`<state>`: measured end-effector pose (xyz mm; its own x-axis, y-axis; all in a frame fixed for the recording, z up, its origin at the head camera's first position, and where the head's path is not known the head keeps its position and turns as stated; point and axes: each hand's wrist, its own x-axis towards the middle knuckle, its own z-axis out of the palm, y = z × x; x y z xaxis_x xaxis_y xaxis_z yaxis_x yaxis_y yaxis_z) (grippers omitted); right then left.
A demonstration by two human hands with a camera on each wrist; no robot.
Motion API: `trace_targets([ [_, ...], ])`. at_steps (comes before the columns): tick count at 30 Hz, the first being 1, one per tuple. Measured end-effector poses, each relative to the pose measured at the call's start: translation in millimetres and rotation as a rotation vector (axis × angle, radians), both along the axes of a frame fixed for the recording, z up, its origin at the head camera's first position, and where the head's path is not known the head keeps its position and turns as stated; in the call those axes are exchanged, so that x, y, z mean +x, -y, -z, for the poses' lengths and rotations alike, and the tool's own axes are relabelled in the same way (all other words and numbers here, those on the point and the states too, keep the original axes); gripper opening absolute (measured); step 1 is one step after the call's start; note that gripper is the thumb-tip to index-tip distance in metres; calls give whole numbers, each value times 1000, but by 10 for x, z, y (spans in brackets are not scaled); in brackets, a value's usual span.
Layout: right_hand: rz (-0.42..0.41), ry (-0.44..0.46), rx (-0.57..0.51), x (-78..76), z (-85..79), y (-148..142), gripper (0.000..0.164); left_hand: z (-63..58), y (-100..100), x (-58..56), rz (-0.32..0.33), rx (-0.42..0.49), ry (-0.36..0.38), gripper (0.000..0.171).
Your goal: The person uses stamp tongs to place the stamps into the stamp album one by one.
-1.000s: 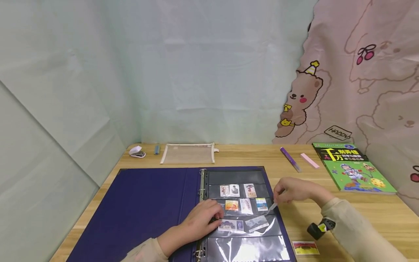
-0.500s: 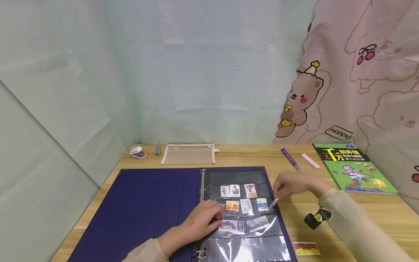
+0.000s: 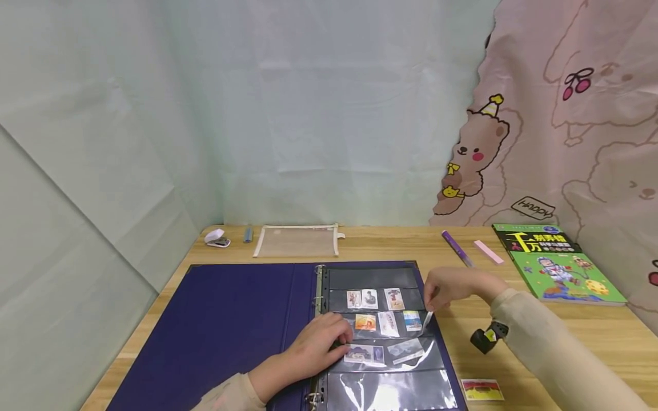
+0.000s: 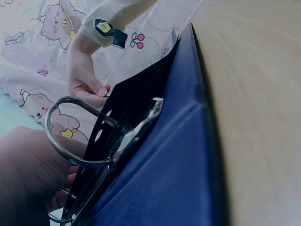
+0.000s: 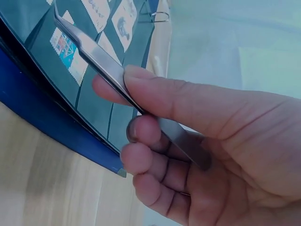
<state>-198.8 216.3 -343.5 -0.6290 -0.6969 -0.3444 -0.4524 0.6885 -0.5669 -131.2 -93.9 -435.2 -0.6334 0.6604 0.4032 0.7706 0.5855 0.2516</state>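
Observation:
In my right hand I hold metal bent-tip tweezers, pinched between thumb and fingers. Their tip reaches the clear pocket strip at the right side of the black stamp page, just above a tilted grey stamp. My left hand rests on the page's left side, fingers loosely bent, next to a wide stamp. The page sits in an open dark blue ring binder. Several small stamps fill the rows above, among them a blue-and-yellow stamp near the tweezers.
A red-and-yellow stamp lies on the wooden table right of the binder. Behind are a small stapler, a blue item, a mesh zip pouch, a purple pen, a pink strip and a book.
My right hand has shifted slightly left and up with the tweezers, which now stand steeper over the pocket edge. The left hand has stayed put.

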Motion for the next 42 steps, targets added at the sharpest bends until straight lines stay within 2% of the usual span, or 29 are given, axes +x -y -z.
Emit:
trace_targets([
  [11, -30, 71, 44, 6, -32, 32, 8, 14, -24, 25, -1, 13, 19, 16],
  [17, -4, 119, 100, -6, -35, 7, 7, 37, -38, 40, -2, 18, 10, 17],
  [21, -11, 136, 96, -33, -37, -56, 6, 55, -51, 43, 1, 20, 7, 17],
  [25, -7, 132, 48, -49, -53, -153, 9, 58, -64, 47, 5, 24, 7, 17],
  [30, 55, 97, -36, -11, -70, -298, 10, 55, -74, 44, 10, 20, 0, 17],
  [35, 89, 47, -157, 52, 4, -406, 15, 50, -54, 19, 14, -15, -22, 16],
  [42, 75, -14, -328, 113, 102, -492, 19, -45, 5, -11, -6, -107, 47, 14],
])
